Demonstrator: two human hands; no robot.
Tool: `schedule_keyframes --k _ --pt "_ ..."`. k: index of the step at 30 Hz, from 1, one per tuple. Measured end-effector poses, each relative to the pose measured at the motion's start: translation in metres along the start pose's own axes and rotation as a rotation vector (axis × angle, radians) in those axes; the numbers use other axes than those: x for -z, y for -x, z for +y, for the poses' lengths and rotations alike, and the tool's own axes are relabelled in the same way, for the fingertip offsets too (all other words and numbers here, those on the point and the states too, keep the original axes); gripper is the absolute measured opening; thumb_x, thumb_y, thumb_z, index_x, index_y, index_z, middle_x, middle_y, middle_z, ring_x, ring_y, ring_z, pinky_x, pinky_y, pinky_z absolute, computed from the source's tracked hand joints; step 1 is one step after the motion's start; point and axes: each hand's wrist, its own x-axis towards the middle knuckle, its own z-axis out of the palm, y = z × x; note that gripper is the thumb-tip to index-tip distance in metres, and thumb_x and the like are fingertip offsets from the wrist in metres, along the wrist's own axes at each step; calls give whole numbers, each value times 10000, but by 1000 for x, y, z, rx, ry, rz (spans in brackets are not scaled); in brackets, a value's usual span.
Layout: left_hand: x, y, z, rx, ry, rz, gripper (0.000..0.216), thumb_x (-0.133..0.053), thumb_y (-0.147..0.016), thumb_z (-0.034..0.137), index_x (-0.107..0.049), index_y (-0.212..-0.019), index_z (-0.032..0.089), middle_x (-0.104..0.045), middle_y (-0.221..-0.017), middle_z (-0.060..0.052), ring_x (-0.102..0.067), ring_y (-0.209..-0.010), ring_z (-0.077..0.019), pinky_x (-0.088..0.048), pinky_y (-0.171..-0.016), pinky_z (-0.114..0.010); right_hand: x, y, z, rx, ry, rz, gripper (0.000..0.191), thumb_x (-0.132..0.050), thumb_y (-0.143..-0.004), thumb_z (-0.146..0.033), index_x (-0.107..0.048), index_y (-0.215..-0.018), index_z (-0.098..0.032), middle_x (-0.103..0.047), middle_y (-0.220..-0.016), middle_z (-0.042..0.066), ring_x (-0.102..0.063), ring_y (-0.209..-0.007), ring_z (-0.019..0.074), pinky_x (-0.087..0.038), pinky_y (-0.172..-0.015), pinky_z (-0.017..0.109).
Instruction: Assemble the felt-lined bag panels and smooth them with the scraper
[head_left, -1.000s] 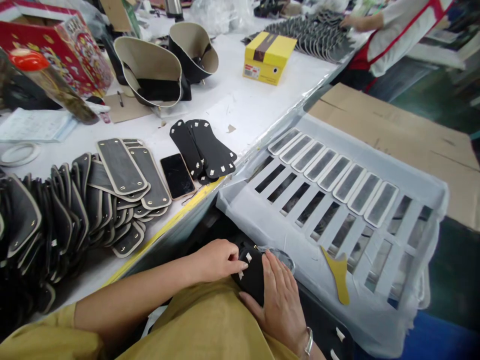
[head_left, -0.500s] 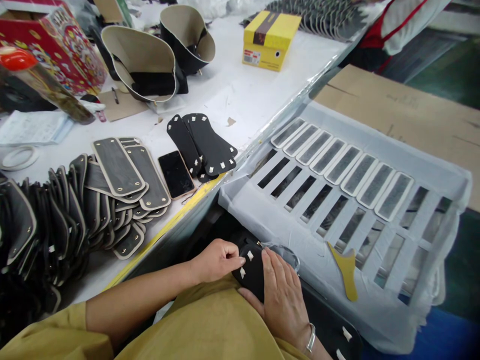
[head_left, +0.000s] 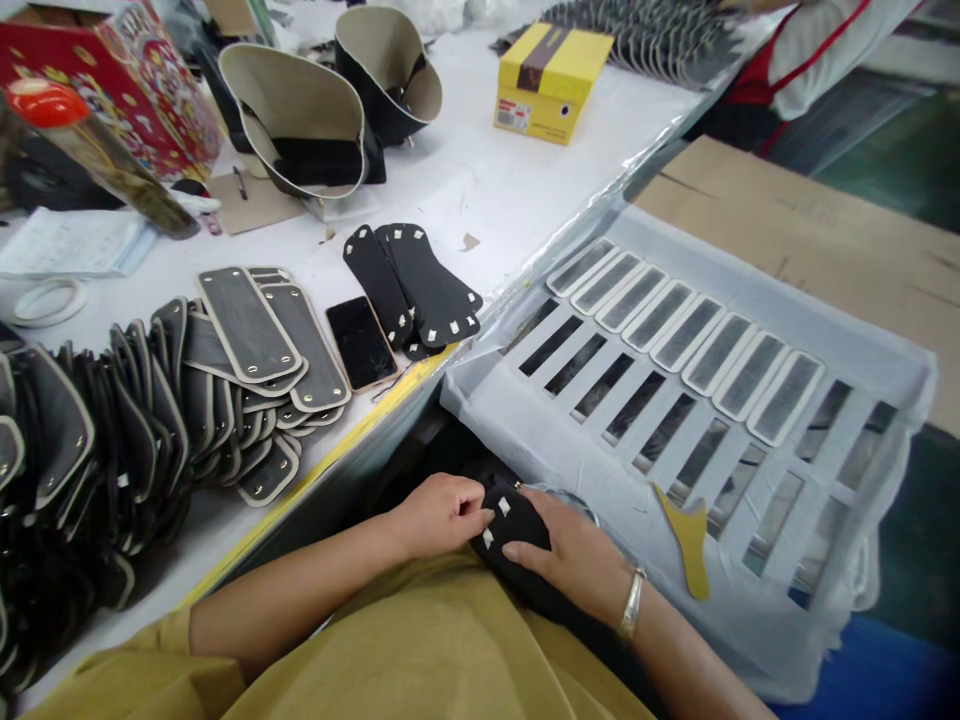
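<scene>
A black panel (head_left: 512, 552) with rounded ends and small white tabs on its face lies in front of my body, below the table edge. My right hand (head_left: 581, 560) grips it, thumb across the top face and fingers over the far edge. My left hand (head_left: 446, 515) is curled closed at the panel's left side, its thumb tip beside the white tabs; whatever its fingers pinch is hidden. Similar black panels (head_left: 431, 285) with white tabs lie on the table ahead. A phone (head_left: 361, 343) rests next to them.
Many grey panels with pale edging (head_left: 250, 325) are heaped at left. At right, a slotted white tray (head_left: 487, 400) holds several pale-rimmed strips (head_left: 786, 397) and a yellow forked piece (head_left: 686, 540). A yellow box (head_left: 551, 85) and black-and-beige open bags (head_left: 296, 115) stand farther back.
My right hand has turned from lying flat along the panel to gripping it, with its thumb now on top. My left hand has hardly moved. The view has shifted slightly.
</scene>
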Motion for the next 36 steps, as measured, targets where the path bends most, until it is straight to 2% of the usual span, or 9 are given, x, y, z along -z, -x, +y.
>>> schedule_keyframes --k 5,9,14,17,22,27,31,33,36 --pt "-6 6 -3 151 240 55 314 -581 -747 345 -364 -602 171 -379 -521 76 -392 -480 -68 -298 -455 -182 3 -8 -5 -3 -50 -6 458 -542 -797 -403 -535 -1186 -161 -577 -1201 103 -528 -1097 241 -375 -960 369" --pt "-8 5 -11 233 577 -94 376 -605 -725 463 -349 -681 191 -460 -485 82 -492 -393 -100 -384 -372 -192 3 -7 -9 -35 -44 20 417 -522 -805 -433 -566 -1132 -178 -614 -1125 99 -570 -1010 244 -412 -878 358" --pt "-1 0 -17 262 717 -265 431 -649 -681 503 -369 -689 175 -505 -441 68 -554 -389 -122 -455 -378 -210 2 -6 -13 -34 -51 27 339 -512 -807 -438 -596 -1023 -190 -648 -984 77 -593 -888 223 -428 -755 319" --pt "3 -3 -17 283 724 -338 420 -666 -674 477 -381 -692 169 -517 -440 61 -577 -402 -137 -464 -374 -208 0 -7 -15 -31 -55 52 300 -499 -816 -434 -604 -969 -199 -649 -937 62 -588 -837 206 -419 -720 306" --pt "7 -6 -18 268 716 -333 455 -685 -642 483 -351 -682 176 -524 -445 63 -586 -410 -145 -502 -387 -251 -2 -11 -16 -18 -40 67 283 -502 -811 -438 -611 -897 -192 -644 -839 48 -579 -751 184 -396 -658 284" --pt "6 -6 -17 250 670 -387 469 -681 -641 503 -349 -702 178 -533 -454 59 -592 -416 -146 -506 -397 -248 -3 -10 -19 -56 7 69 323 -503 -796 -487 -597 -877 -189 -641 -783 46 -584 -713 190 -386 -624 288" --pt "3 1 -14 206 618 -359 434 -644 -691 492 -343 -728 181 -523 -474 67 -593 -415 -143 -497 -392 -234 -4 0 -20 -65 21 81 371 -529 -774 -488 -583 -978 -183 -651 -879 64 -600 -775 210 -427 -688 321" --pt "2 4 -12 175 572 -311 407 -622 -717 477 -345 -732 179 -514 -491 68 -591 -418 -137 -493 -388 -227 -6 9 -15 -34 16 85 438 -559 -758 -451 -550 -1094 -169 -637 -1014 85 -598 -890 226 -438 -789 353" --pt "3 8 -12 141 496 -256 371 -606 -740 451 -360 -731 174 -506 -531 63 -599 -448 -134 -493 -396 -220 -7 25 0 4 27 110 600 -596 -728 -386 -448 -1254 -136 -546 -1224 128 -531 -1089 245 -386 -947 404"
